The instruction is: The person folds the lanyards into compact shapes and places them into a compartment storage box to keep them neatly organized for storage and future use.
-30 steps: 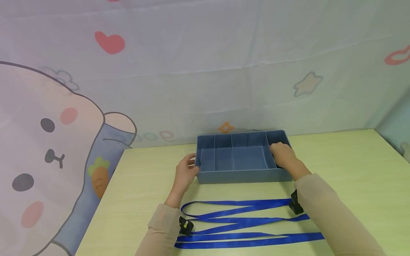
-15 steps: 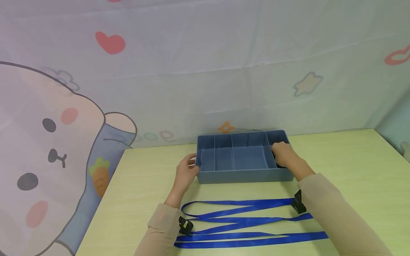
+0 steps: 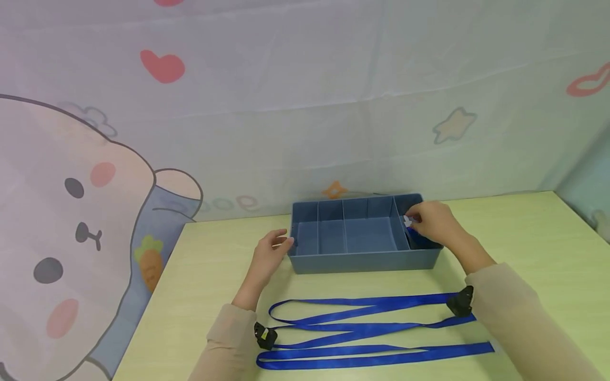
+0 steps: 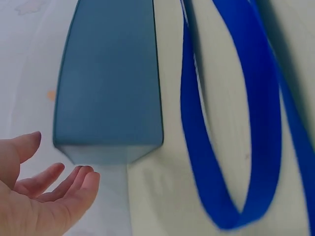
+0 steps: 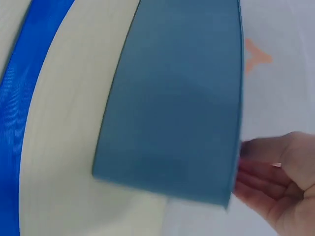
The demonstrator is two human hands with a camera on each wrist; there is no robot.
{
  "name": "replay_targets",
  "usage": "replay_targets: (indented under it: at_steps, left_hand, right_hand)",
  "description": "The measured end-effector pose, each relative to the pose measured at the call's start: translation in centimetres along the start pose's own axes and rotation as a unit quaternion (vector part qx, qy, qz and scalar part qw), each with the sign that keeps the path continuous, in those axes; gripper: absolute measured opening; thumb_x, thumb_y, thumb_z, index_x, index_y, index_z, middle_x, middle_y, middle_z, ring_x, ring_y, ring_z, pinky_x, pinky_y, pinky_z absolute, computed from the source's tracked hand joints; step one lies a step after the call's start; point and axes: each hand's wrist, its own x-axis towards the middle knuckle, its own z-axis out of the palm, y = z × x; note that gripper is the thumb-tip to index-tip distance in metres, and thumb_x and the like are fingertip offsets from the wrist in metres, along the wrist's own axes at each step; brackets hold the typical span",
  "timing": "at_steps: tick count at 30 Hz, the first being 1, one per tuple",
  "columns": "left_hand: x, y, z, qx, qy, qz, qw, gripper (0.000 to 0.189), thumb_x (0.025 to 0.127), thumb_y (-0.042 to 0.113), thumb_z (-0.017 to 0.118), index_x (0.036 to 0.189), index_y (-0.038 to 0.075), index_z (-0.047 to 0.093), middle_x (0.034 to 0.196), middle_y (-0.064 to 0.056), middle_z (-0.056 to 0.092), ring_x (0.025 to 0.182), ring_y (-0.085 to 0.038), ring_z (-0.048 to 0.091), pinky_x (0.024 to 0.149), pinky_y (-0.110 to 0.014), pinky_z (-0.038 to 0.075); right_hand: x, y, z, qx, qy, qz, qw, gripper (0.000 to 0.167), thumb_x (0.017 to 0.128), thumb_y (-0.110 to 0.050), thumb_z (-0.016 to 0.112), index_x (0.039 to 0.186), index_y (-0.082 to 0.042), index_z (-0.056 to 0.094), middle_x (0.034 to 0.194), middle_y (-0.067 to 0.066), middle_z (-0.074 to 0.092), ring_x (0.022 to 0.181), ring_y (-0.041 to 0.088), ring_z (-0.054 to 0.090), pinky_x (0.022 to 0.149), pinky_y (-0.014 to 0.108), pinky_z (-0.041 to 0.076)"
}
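A blue-grey divided tray stands at the back of the table. Over its right compartment my right hand pinches a small white piece, with something dark blue just below it; its exact kind I cannot tell. The right wrist view shows the tray's outer wall hiding the right fingertips. At the tray's left end my left hand has its fingers loosely bent and holds nothing. In the left wrist view, its fingers sit just off the end of the tray.
Several lengths of blue ribbon lie folded back and forth on the pale table in front of the tray. Behind the table hangs a printed cloth. Black wrist cameras sit at both sleeves, close over the ribbons.
My right hand has risen out of the right compartment, bringing the small white piece into sight, and its forearm has shifted right. My left hand has eased slightly away from the tray's end.
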Motion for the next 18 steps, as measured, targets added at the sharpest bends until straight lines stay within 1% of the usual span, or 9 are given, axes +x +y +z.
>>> replay_targets:
  at_steps: [4, 8, 11, 14, 16, 18]
  left_hand:
    - [-0.2, -0.1, -1.0, 0.016, 0.008, 0.002, 0.9998, 0.042, 0.093, 0.019, 0.058, 0.130, 0.001, 0.050, 0.120, -0.021, 0.056, 0.111, -0.036, 0.053, 0.090, -0.047, 0.046]
    - [-0.7, -0.5, -2.1, 0.029, -0.007, 0.000, 0.9996, 0.042, 0.092, 0.016, 0.059, 0.131, 0.002, 0.049, 0.122, -0.022, 0.054, 0.112, -0.035, 0.053, 0.091, -0.047, 0.045]
    - [-1.4, -1.0, -2.9, 0.036, -0.028, 0.009, 0.9989, 0.039, 0.091, 0.014, 0.060, 0.128, 0.002, 0.052, 0.123, -0.021, 0.054, 0.111, -0.034, 0.053, 0.091, -0.045, 0.046]
    - [-2.2, -1.1, -3.8, 0.042, -0.055, 0.028, 0.9972, 0.035, 0.091, 0.011, 0.060, 0.124, 0.002, 0.055, 0.119, -0.019, 0.057, 0.108, -0.032, 0.055, 0.090, -0.044, 0.047]
    - [-2.5, -1.6, -4.4, 0.044, -0.080, 0.044, 0.9948, 0.033, 0.091, 0.011, 0.060, 0.123, 0.002, 0.057, 0.116, -0.019, 0.059, 0.106, -0.030, 0.055, 0.088, -0.041, 0.048]
    - [-2.7, -2.2, -5.0, 0.050, -0.111, 0.059, 0.9909, 0.033, 0.091, 0.011, 0.061, 0.122, 0.001, 0.057, 0.116, -0.019, 0.059, 0.105, -0.029, 0.056, 0.088, -0.039, 0.048]
  right_hand:
    - [-1.1, 0.4, -1.3, 0.009, 0.028, -0.008, 0.9995, 0.019, 0.080, 0.002, 0.066, 0.099, 0.007, 0.067, 0.089, 0.020, 0.067, 0.077, 0.032, 0.062, 0.067, 0.046, 0.051]
    - [-2.5, 1.1, -2.6, 0.027, 0.051, -0.010, 0.9983, 0.023, 0.082, 0.000, 0.065, 0.104, 0.007, 0.066, 0.099, 0.023, 0.066, 0.085, 0.036, 0.062, 0.073, 0.050, 0.051]
    - [-3.7, 1.9, -3.4, 0.032, 0.063, -0.015, 0.9974, 0.024, 0.083, -0.001, 0.065, 0.105, 0.007, 0.065, 0.100, 0.023, 0.066, 0.086, 0.036, 0.062, 0.073, 0.050, 0.051]
    - [-4.9, 2.7, -3.9, 0.031, 0.076, -0.029, 0.9962, 0.023, 0.082, -0.001, 0.066, 0.104, 0.005, 0.066, 0.098, 0.021, 0.067, 0.084, 0.034, 0.063, 0.072, 0.050, 0.052]
    - [-5.7, 3.2, -4.0, 0.025, 0.086, -0.040, 0.9952, 0.022, 0.081, -0.001, 0.068, 0.102, 0.004, 0.067, 0.095, 0.018, 0.067, 0.081, 0.031, 0.063, 0.070, 0.049, 0.052]
    - [-6.5, 3.7, -4.0, 0.016, 0.096, -0.053, 0.9938, 0.022, 0.079, -0.001, 0.071, 0.100, 0.002, 0.068, 0.092, 0.015, 0.068, 0.079, 0.029, 0.063, 0.067, 0.048, 0.052]
